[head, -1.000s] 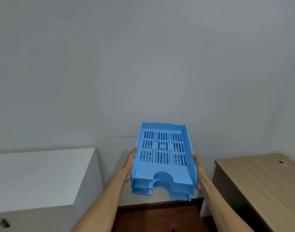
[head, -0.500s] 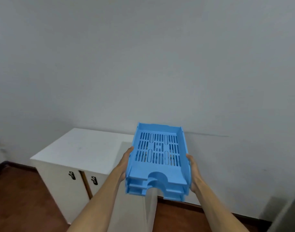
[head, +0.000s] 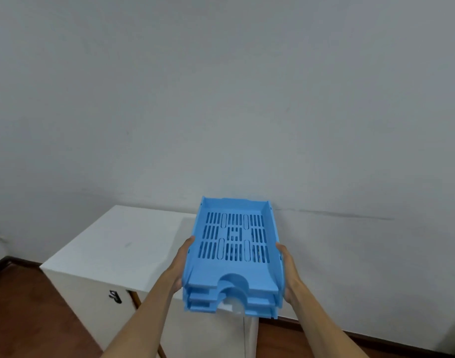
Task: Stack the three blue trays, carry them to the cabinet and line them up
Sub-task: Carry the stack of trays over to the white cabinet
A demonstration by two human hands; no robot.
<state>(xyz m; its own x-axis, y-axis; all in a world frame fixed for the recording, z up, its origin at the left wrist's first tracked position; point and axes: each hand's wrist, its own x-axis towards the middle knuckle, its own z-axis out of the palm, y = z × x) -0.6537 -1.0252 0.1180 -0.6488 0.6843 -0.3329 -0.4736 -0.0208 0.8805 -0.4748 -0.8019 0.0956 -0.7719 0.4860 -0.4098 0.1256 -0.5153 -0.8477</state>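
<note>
While gripped at both long sides, left hand [head: 178, 264] and right hand [head: 288, 272] fingers wrapped underneath: three nested slotted blue plastic trays [head: 234, 254], airborne over white cabinet top's [head: 112, 244] right edge. Possible slip, stack sliding apart if tilted.

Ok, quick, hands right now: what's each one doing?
Left hand: closed on the left side of the tray stack.
Right hand: closed on its right side.
</note>
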